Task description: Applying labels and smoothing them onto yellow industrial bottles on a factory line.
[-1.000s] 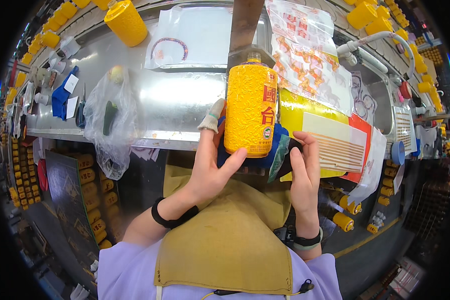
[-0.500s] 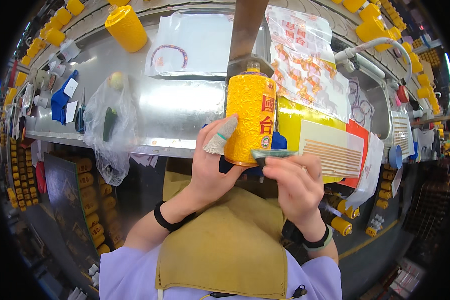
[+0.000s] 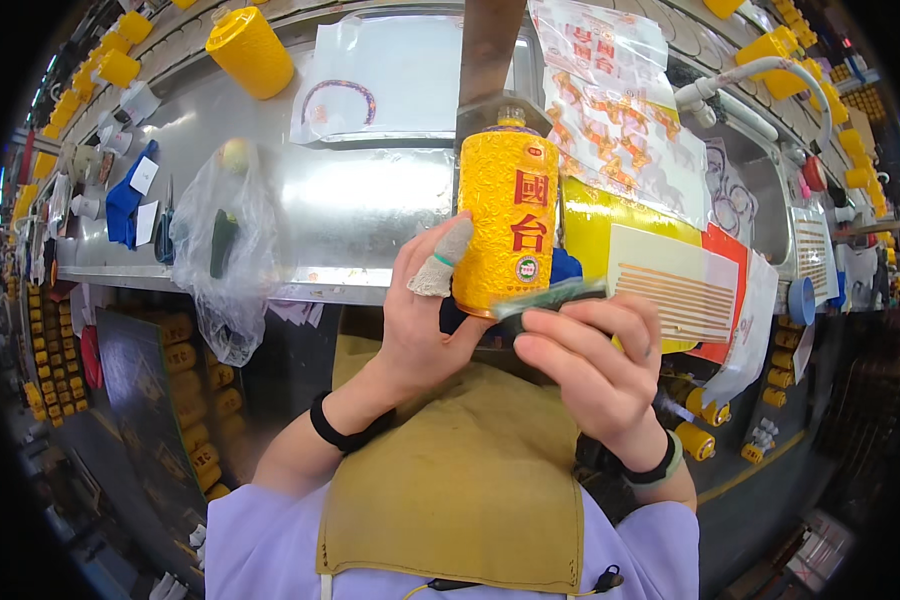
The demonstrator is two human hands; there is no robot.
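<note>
A yellow embossed bottle [image 3: 500, 215] with red lettering and a small round emblem stands upright before me, its glass neck uncovered. My left hand [image 3: 420, 300] is closed round its lower left side; a cloth finger cover [image 3: 440, 262] sits on one finger. Between thumb and fingers of my right hand [image 3: 595, 360] is a flat, greenish, blade-like tool [image 3: 550, 298], probably a scraper. Its edge lies close to the bottle's lower front, just below the emblem; whether it touches, I cannot tell.
A metal bench [image 3: 360, 215] runs across. At left lie a clear plastic bag [image 3: 230, 240], scissors [image 3: 164, 225] and a blue cloth [image 3: 122, 205]. A second yellow bottle [image 3: 250, 55] stands behind. At right are printed transfer sheets [image 3: 610, 125], a striped card [image 3: 675, 285] and a sink [image 3: 760, 175].
The bottle has turned in my left hand, bringing its lettering and emblem further to the front. My right hand has shifted slightly right with the tool, which now lies more lengthwise.
</note>
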